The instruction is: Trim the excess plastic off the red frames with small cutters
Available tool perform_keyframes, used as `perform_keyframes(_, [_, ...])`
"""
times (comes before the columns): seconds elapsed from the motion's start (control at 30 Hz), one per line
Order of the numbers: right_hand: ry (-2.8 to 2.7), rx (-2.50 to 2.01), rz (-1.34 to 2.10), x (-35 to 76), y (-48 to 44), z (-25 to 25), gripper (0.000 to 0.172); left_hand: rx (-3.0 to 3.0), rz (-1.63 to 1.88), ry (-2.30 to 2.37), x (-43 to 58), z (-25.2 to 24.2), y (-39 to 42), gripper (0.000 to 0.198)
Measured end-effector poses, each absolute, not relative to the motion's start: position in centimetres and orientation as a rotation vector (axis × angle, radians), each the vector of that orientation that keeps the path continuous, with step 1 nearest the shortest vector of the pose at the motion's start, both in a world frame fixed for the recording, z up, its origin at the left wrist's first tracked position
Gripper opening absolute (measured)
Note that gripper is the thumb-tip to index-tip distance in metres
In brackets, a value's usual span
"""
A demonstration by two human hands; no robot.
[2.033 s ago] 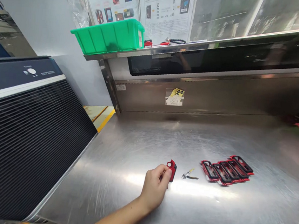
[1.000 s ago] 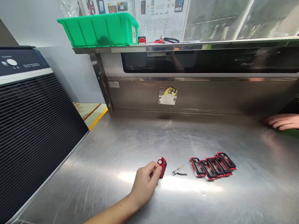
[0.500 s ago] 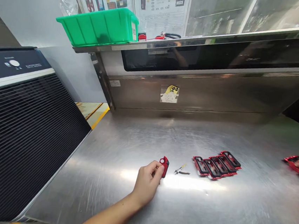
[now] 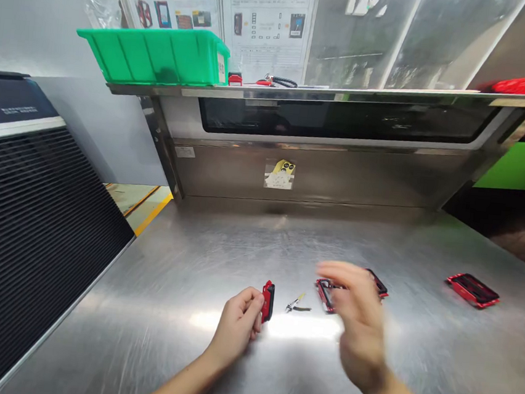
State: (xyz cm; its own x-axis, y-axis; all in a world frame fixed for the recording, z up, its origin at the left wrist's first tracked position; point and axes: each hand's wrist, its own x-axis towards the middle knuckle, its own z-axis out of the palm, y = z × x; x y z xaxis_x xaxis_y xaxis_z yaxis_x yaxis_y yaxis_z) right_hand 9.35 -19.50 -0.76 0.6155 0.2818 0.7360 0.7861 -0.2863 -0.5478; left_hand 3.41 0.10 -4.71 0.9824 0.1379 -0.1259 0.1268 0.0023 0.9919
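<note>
A person's left hand (image 4: 236, 321) grips a red-and-black case (image 4: 268, 301); the right hand (image 4: 357, 317) is open and blurred.
Lettering on the louvred machine (image 4: 32, 224) and the green bin's label (image 4: 221, 68) is too small to read; the held case is beside the pliers (image 4: 296, 304) at the steel table (image 4: 147, 334), long axis near upright, black side right; the right hand partly hides grouped cases (image 4: 324, 296); a lone case (image 4: 473, 290) lies slanting down rightward.

Left hand (image 4: 236, 321) gripping a red-black case (image 4: 268, 303), blurred right hand (image 4: 361, 324) partly hiding other cases (image 4: 324, 293); pliers (image 4: 301, 308) between, metal table (image 4: 138, 327) beneath
</note>
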Motion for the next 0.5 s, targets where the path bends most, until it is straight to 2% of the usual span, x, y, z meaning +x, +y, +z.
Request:
perform_keyframes(0.07, [-1.013, -1.898, -0.458, 9.5, -16.5, -2.7, 0.038, 1.532, -0.017, 0.213, 3.5, -4.7, 0.1, 0.045])
perform_keyframes(0.17, [-1.212, -1.929, -0.179, 10.0, -14.8, -5.4, 0.072, 1.482, -0.054, 0.222, 3.5, -4.7, 0.3, 0.047])
perform_keyframes(0.23, [-1.209, -1.935, -0.091, 10.1, -14.7, -6.6, 0.084, 1.455, -0.080, 0.227, 3.5, -4.8, 0.4, 0.047])
perform_keyframes(0.5, [-1.108, -1.774, -0.172, 9.2, -14.5, -7.0, 0.066, 1.418, -0.115, 0.186, 3.3, -4.8, 0.1, 0.052])
